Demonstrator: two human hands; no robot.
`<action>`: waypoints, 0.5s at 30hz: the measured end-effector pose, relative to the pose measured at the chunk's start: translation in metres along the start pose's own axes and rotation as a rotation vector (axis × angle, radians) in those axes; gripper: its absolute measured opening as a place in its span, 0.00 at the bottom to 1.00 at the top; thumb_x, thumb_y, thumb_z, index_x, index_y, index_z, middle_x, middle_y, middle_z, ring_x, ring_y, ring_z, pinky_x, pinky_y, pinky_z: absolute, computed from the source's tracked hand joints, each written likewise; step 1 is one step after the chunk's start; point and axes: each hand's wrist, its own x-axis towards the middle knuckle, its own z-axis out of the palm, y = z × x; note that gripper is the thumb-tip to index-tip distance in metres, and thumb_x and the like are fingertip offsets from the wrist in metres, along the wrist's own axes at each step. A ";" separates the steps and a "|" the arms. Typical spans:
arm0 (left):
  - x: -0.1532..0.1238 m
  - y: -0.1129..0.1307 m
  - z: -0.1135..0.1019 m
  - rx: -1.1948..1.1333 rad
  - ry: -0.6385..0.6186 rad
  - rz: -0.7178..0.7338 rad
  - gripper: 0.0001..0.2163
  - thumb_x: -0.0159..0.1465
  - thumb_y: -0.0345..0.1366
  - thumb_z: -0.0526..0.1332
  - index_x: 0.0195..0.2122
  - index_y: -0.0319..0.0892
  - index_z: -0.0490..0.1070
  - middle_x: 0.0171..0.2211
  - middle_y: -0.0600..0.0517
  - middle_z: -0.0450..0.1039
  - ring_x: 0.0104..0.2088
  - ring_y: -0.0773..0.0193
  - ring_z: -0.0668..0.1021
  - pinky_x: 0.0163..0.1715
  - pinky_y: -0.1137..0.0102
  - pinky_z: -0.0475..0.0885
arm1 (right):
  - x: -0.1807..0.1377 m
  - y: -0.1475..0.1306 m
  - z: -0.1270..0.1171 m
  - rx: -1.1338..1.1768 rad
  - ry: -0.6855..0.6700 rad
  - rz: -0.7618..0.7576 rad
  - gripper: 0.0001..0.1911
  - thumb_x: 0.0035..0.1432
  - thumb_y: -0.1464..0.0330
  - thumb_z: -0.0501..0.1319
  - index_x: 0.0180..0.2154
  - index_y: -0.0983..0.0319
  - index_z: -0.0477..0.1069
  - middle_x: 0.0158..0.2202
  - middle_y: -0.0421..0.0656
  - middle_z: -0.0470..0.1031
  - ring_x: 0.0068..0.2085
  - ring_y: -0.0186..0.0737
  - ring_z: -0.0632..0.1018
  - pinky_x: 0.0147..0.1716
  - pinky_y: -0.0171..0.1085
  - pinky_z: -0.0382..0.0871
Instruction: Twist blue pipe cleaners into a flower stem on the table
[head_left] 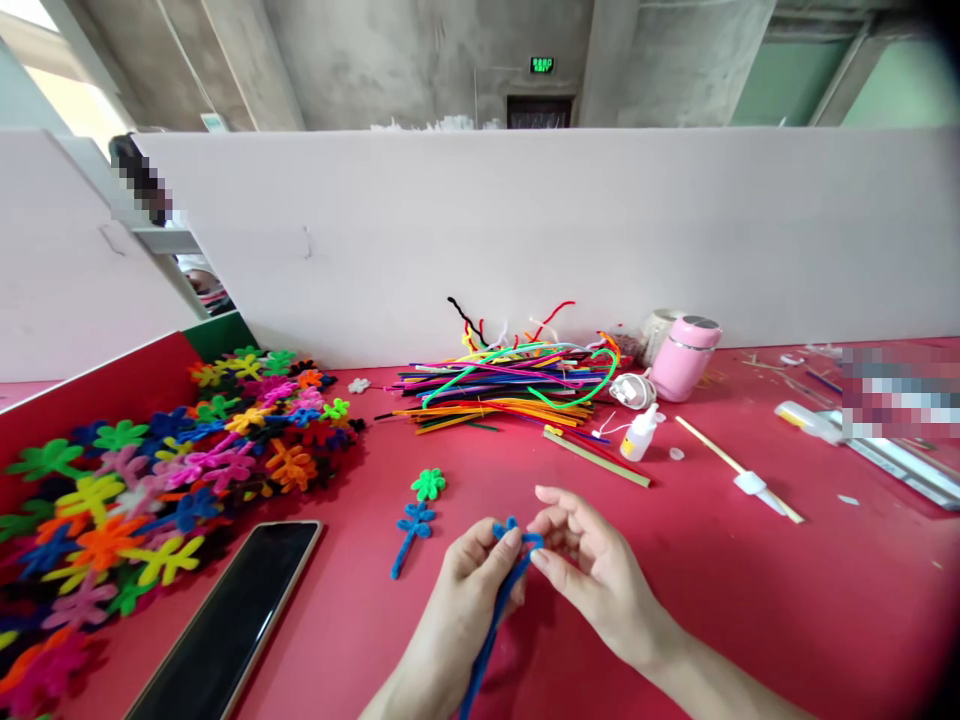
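A blue pipe cleaner (pixel 491 640) is bent into small loops at its top, and its long tail hangs down toward the bottom edge. My left hand (pixel 469 600) is closed around it, pinching just below the loops between thumb and fingers. At the right-hand loop, the thumb and a fingertip of my right hand (pixel 600 575) meet the blue fuzz, with the other fingers curled. Just left of my hands lie a finished-looking blue stem with leaf loops (pixel 412 530) and a green flower (pixel 429 484) above it.
Many colourful pipe-cleaner flowers (pixel 157 490) heap at left beside a phone (pixel 232 620). A bundle of pipe cleaners (pixel 502 385) lies by the white partition (pixel 480 240). Rightward are a glue bottle (pixel 639 434), a pink tumbler (pixel 684 358), a white cable (pixel 632 390) and a wooden stick (pixel 712 445).
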 end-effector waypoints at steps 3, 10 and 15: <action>-0.001 0.001 0.001 0.063 -0.027 -0.004 0.11 0.55 0.40 0.57 0.21 0.40 0.60 0.12 0.59 0.61 0.12 0.76 0.60 0.12 0.80 0.52 | 0.001 0.000 -0.001 -0.060 0.008 -0.002 0.20 0.54 0.72 0.56 0.49 0.57 0.56 0.34 0.40 0.67 0.36 0.35 0.72 0.38 0.36 0.67; 0.000 0.001 0.000 0.128 -0.077 0.030 0.12 0.57 0.41 0.55 0.22 0.40 0.59 0.12 0.57 0.65 0.10 0.75 0.62 0.12 0.78 0.55 | 0.003 0.000 -0.005 -0.223 0.020 -0.092 0.18 0.54 0.72 0.56 0.47 0.57 0.57 0.32 0.39 0.70 0.34 0.34 0.72 0.37 0.34 0.67; 0.000 -0.001 0.000 0.114 -0.094 0.022 0.13 0.56 0.43 0.55 0.22 0.40 0.59 0.12 0.57 0.65 0.09 0.76 0.60 0.11 0.78 0.52 | 0.003 -0.002 -0.007 -0.358 0.017 -0.167 0.17 0.54 0.71 0.56 0.46 0.58 0.58 0.31 0.39 0.71 0.33 0.35 0.73 0.37 0.35 0.68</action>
